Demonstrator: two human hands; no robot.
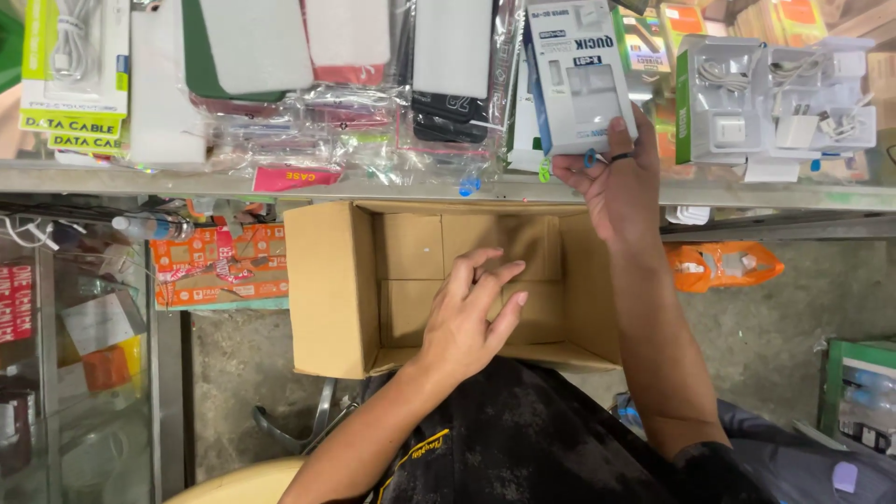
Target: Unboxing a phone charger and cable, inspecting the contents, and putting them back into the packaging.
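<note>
Far left, on the glass counter: boxed data cables in green-and-white packaging. Just right of them, a spread of phone cases in clear plastic sleeves, overlapping along the counter edge.

Below the counter edge, left: a plastic bottle lying on its side, with an orange printed card beside it.

Centre: an open cardboard box, flaps up, set against the counter front and resting near your lap. Small plain brown cartons line its inside.

Your left hand reaches into the box, fingers spread and unclenched, grasping nothing; the fingertips lie on or just over the cartons, and contact cannot be told for certain.

Right of centre: your right hand is raised to the counter edge and grips a white-and-blue charger package by its lower end, thumb on the front. The package stands upright above the box's far right corner.

Right: more white charger sets in blister packs on the counter. Below, an orange packet on the concrete floor. Far right: a green-edged box.
</note>
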